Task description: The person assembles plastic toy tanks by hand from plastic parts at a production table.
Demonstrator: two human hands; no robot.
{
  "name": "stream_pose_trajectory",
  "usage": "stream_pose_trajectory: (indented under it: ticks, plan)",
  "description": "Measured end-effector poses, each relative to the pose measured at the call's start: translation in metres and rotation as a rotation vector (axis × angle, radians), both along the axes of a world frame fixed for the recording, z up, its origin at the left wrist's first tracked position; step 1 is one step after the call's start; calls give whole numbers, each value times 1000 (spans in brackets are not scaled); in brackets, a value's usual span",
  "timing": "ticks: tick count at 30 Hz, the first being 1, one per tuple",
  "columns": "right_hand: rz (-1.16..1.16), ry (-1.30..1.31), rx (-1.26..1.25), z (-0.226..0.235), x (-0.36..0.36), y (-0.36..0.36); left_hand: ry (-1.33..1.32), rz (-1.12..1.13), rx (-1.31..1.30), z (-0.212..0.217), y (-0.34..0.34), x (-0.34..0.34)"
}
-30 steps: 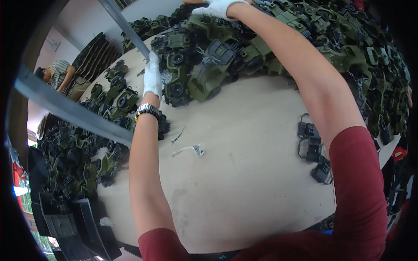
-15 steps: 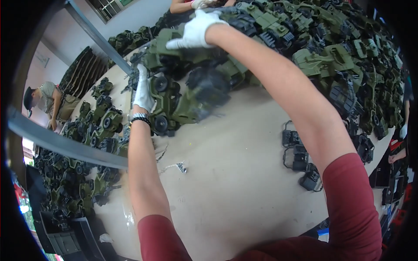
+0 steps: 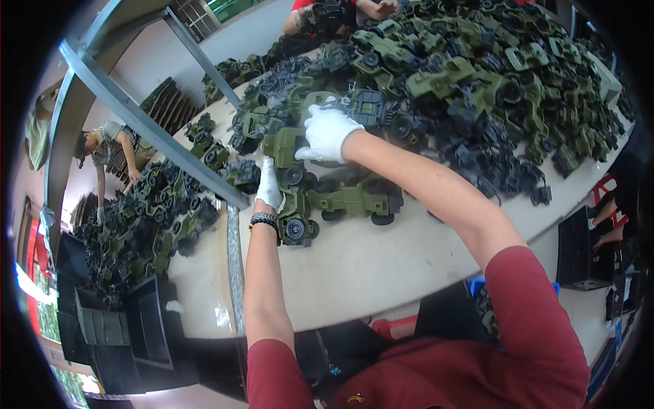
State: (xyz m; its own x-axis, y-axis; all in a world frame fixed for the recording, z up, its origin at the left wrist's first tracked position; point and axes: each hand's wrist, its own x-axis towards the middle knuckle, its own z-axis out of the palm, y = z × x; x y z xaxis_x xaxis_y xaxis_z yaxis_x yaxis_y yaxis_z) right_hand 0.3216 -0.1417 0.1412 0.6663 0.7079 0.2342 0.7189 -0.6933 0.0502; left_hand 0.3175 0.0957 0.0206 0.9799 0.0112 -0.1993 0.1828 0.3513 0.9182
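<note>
Both my hands wear white gloves and reach across a pale table (image 3: 381,259). My left hand (image 3: 270,185) rests on the left end of a cluster of green toy military trucks (image 3: 320,198) with black wheels; a dark beaded bracelet sits on that wrist. My right hand (image 3: 328,131) presses down on the upper part of the same cluster, its fingers curled over a green truck body. Whether either hand grips a single truck or only pushes the group is unclear.
A big heap of green and black toy trucks (image 3: 490,82) covers the far and right side of the table. Another person's hands (image 3: 327,15) work at the far edge. A grey metal frame (image 3: 150,123) crosses the left. A person in a striped top (image 3: 112,153) bends over more trucks. Black bins (image 3: 129,320) stand at lower left.
My view has shifted, so the table sits higher in the picture. Both hands have drawn several green trucks out of the heap toward me, with the right hand now nearer the left.
</note>
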Motion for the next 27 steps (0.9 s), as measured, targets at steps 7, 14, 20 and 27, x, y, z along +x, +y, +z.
stream_pose_trajectory:
  ticks: [7, 14, 20, 27]
  plan:
    - [104, -79, -50, -41, -44, -41, -275, 296, 508, -1, -22, -54]
    - [309, -73, 274, -55, -139, -74, -105, 379, 747, -9, 10, -94]
    - [394, 279, 416, -87, -180, -124, -327, 569, 555, 18, -47, -153]
    - [133, 84, 351, -86, -244, -132, -498, 494, 1189, 30, -88, -262]
